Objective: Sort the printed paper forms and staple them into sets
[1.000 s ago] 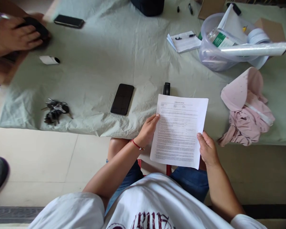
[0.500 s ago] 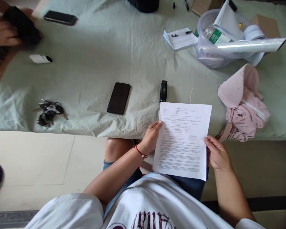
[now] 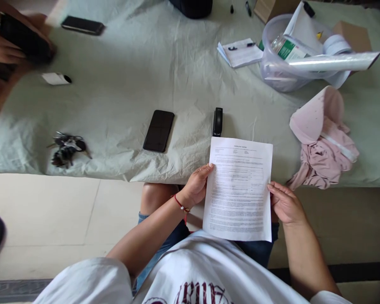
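A printed sheet of paper (image 3: 239,190) is held upright over my lap, its top edge just at the table's front. My left hand (image 3: 199,183) pinches its left edge, thumb on the printed face and fingers behind. On the opposite edge my right hand (image 3: 286,202) grips the paper the same way, fingers partly hidden. Whether more sheets lie behind it I cannot tell. Just beyond the paper's top edge lies a black stapler (image 3: 218,121). A dark phone (image 3: 158,131) rests on the table to the left of it.
Keys (image 3: 69,148) and a small white object (image 3: 56,78) lie left on the covered table (image 3: 120,93). Another person's hands (image 3: 6,50) hold something black beside a second phone (image 3: 82,25). Rightward are a notepad (image 3: 240,57), a filled plastic tub (image 3: 278,82) and pink cloth (image 3: 324,162).
The paper's right edge has come inward, and my right hand has shifted slightly left with it. My left hand has moved a little left and down. The other person's hands and black object shifted slightly.
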`<state>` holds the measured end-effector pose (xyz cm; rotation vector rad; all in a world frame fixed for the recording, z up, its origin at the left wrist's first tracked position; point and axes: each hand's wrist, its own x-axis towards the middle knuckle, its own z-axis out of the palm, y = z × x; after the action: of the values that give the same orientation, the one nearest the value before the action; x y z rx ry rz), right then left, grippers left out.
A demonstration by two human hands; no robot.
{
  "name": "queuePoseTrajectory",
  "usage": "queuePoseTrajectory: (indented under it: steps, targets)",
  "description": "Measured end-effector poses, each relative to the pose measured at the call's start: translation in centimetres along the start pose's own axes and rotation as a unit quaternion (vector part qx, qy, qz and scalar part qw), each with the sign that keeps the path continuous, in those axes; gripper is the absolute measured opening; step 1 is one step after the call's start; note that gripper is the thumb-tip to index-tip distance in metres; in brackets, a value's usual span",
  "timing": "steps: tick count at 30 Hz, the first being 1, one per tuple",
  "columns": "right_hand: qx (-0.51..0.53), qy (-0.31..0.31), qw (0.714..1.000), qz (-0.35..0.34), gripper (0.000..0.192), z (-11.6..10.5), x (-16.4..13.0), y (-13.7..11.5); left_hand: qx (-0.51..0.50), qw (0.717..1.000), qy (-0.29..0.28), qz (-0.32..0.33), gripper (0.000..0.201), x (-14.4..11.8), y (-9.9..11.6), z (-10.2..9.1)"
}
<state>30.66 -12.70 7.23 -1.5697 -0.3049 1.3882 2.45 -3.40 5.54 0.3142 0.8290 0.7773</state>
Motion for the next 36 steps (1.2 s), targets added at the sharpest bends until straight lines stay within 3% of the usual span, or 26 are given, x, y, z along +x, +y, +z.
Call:
queuePoseTrajectory:
  steps: [4,7,13,20,26,32,36]
  targets:
    - [-0.003,0.039,0.998,-0.057,0.051,1.0,0.9,0.4,0.009,0.999,0.041,0.022,0.054,0.1,-0.2,-0.2]
    - [-0.045,0.060,0.993,-0.087,0.054,0.9,1.8,0.8,0.018,0.999,0.039,0.025,0.054,-0.3,-0.3,-0.1]
    - [-0.171,0.029,0.972,-0.159,0.046,-0.3,2.8,1.6,0.046,0.996,0.045,0.057,0.053,-0.6,0.5,-0.2]
    - [-0.206,-0.027,0.968,-0.139,0.042,-0.9,2.3,2.4,0.106,0.983,0.049,0.144,0.039,1.2,2.1,-0.2]
    - [-0.186,-0.018,0.975,-0.122,0.045,-0.7,2.1,2.1,0.061,0.989,0.043,0.127,0.036,1.3,2.3,0.8]
    - [-0.186,-0.034,0.975,-0.114,0.046,-0.5,2.0,2.0,0.058,0.993,-0.047,0.094,0.077,0.7,2.9,1.0]
    - [-0.179,-0.043,0.977,-0.103,0.045,-0.3,1.7,2.0,0.055,0.994,-0.049,0.077,0.059,0.7,2.9,0.9]
